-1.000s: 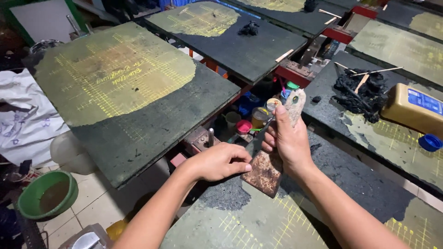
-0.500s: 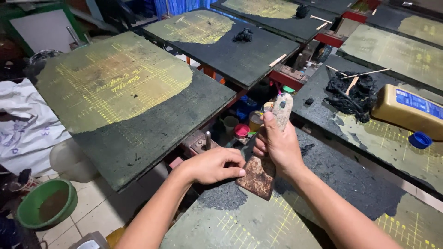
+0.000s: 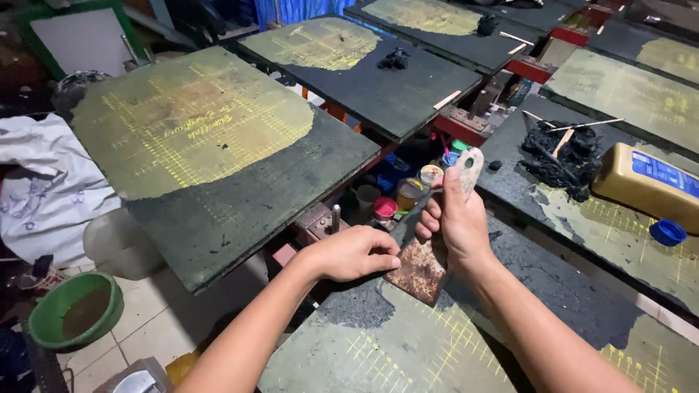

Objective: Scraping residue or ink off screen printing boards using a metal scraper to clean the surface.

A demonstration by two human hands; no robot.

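We found a workshop set with several large flat boards, dark green-black and stained yellow, each marked with a yellow grid. The largest board (image 3: 218,153) lay to the left of the hands; a second board (image 3: 364,65) stood beyond it, carrying a small black clump (image 3: 395,60). The near board (image 3: 408,342), under the hands, was crusted with dark residue along its upper edge. To the right, another board (image 3: 611,218) bore a heap of black scrapings (image 3: 564,156) with thin wooden sticks, a yellow plastic bottle (image 3: 648,185) lying on its side, and a blue cap (image 3: 667,232) just beside it.

Between the boards we saw small jars and pots (image 3: 408,191) in a gap. On the tiled floor to the left sat a green basin (image 3: 76,311), with white cloth (image 3: 44,189) above it.

The scraper (image 3: 429,251) sat at the near board's upper edge. Its long axis ran from lower left to upper right, tilted steeply: the rusty flat blade pointed down to the board and the pale handle pointed up and away. Our right hand (image 3: 455,222) was closed in a fist around the handle, thumb laid along it. Our left hand (image 3: 353,252) was loosely curled, fingertips at the blade's left edge; we could not tell whether they pinched it.
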